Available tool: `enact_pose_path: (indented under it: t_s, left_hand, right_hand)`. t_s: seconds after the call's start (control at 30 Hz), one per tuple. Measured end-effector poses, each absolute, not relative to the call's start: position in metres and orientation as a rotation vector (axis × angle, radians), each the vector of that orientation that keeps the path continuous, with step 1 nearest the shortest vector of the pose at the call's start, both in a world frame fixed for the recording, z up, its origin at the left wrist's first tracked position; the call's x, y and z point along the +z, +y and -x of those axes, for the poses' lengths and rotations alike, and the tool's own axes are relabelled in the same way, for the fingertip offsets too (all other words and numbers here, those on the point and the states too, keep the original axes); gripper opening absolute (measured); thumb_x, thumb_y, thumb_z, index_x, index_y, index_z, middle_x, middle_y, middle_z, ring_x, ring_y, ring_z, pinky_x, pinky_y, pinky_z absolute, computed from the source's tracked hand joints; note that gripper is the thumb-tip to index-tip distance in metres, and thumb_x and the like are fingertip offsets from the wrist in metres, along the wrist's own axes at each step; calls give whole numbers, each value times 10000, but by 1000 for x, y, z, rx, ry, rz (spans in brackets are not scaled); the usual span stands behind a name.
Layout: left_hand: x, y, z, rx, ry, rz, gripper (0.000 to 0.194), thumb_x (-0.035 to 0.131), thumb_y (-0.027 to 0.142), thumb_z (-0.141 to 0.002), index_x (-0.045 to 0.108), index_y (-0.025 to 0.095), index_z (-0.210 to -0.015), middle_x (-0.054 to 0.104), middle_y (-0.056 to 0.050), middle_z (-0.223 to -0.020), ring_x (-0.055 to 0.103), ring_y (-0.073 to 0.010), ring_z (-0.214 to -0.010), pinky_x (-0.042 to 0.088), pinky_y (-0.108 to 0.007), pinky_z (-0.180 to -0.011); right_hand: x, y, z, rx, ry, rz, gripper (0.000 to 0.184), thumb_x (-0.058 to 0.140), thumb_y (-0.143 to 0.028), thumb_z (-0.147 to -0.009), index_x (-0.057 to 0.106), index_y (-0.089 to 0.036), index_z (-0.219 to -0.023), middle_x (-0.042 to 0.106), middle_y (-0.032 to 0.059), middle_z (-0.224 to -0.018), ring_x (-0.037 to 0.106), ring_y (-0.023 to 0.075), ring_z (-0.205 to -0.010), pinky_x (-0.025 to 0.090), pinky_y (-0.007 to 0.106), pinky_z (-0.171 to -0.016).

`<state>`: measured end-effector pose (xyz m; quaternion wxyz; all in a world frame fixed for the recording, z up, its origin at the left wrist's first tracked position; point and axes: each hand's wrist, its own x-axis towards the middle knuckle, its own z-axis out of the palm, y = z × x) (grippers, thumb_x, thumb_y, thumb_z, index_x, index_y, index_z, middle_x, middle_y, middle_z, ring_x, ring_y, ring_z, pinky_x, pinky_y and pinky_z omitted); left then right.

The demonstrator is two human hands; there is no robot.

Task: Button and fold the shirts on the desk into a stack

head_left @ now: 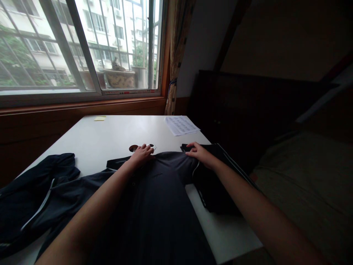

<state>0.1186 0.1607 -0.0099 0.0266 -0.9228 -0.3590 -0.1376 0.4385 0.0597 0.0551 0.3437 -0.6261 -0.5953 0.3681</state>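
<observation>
A dark grey polo shirt with white piping and small buttons lies spread over the near part of the table, one sleeve reaching left. My left hand is closed at the shirt's collar end, its fingers curled on the cloth. At the shoulder on the other side, my right hand holds the fabric near the thumb; its fingertips are partly hidden in shadow. Between both hands the cloth is creased. Beneath my right forearm rests a folded black garment with white trim.
The white table stands below a barred window. Another dark garment lies bunched at the left. Printed sheets and a yellow note lie toward the far edge. A round cable hole opens beyond my left hand.
</observation>
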Motion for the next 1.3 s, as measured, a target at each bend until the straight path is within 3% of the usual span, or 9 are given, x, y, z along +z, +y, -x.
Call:
enact_pose_path:
  t_s: [0.1,0.2,0.3,0.4,0.5,0.63,0.77,0.97,1.3]
  left_hand:
    - [1,144,-127,-451,-974,2874,254,503,271,-964,614,224,-1187,566,-139,-1234,461,-319,-1170,385,-493,-991]
    - [5,117,-143,-399,-723,2979,273,429,247,-993,656,249,-1145,611,-89,-1214,496,-254,-1187,369,-409,-1066]
    - [-3,91,-158,-374,-592,3045,334,403,358,-1015,630,252,-1237,605,-67,-1315,518,-222,-1228,386,-346,-1076]
    - [-19,78,-164,-401,-707,3057,561,360,523,-1009,431,209,-1469,442,-105,-1531,377,-274,-1416,277,-429,-1174]
    - [-31,79,-162,-360,-823,3079,702,311,622,-988,262,211,-1555,274,-109,-1624,225,-282,-1503,150,-470,-1219]
    - [-34,88,-158,-337,-857,3094,756,310,664,-968,196,225,-1573,194,-109,-1642,169,-258,-1521,102,-445,-1229]
    - [-32,92,-159,-354,-903,3084,767,307,673,-964,213,209,-1567,177,-130,-1642,165,-256,-1522,110,-448,-1227]
    - [-32,94,-160,-364,-982,3065,745,319,663,-964,269,207,-1551,234,-126,-1630,182,-262,-1518,107,-463,-1228]
    - [-26,105,-164,-369,-1072,3212,709,492,550,-923,343,196,-1519,266,-140,-1617,185,-302,-1514,114,-524,-1218]
  right_hand:
    - [49,62,-438,946,-1486,1739,387,708,-254,-744,561,-185,-1096,555,-39,-719,540,145,-670,390,244,-608]
    - [47,64,-437,926,-1443,1779,366,721,-237,-727,573,-177,-1056,578,-21,-735,556,156,-691,393,249,-607]
    - [51,64,-431,950,-1378,1778,386,703,-279,-769,551,-186,-1111,630,17,-832,600,171,-740,433,259,-626]
    - [54,57,-424,1031,-1324,1735,437,607,-410,-879,473,-204,-1241,674,67,-989,650,186,-811,491,280,-658]
    - [49,44,-422,1141,-1332,1686,632,639,-492,-867,372,-213,-1367,688,84,-1046,671,199,-890,518,295,-732]
    - [30,25,-421,1062,-1591,1738,925,799,-374,-719,276,-224,-1467,663,13,-925,646,186,-824,487,288,-741]
    - [17,15,-407,806,-1831,1688,772,709,-234,-739,355,-228,-1425,565,-41,-830,570,152,-715,451,275,-700]
    - [25,11,-401,499,-1562,1738,431,562,-218,-791,492,-212,-1216,548,5,-886,574,184,-790,469,314,-788]
    - [54,-35,-366,156,-1913,1350,289,517,-201,-935,564,-275,-1211,580,51,-995,594,215,-896,510,373,-850]
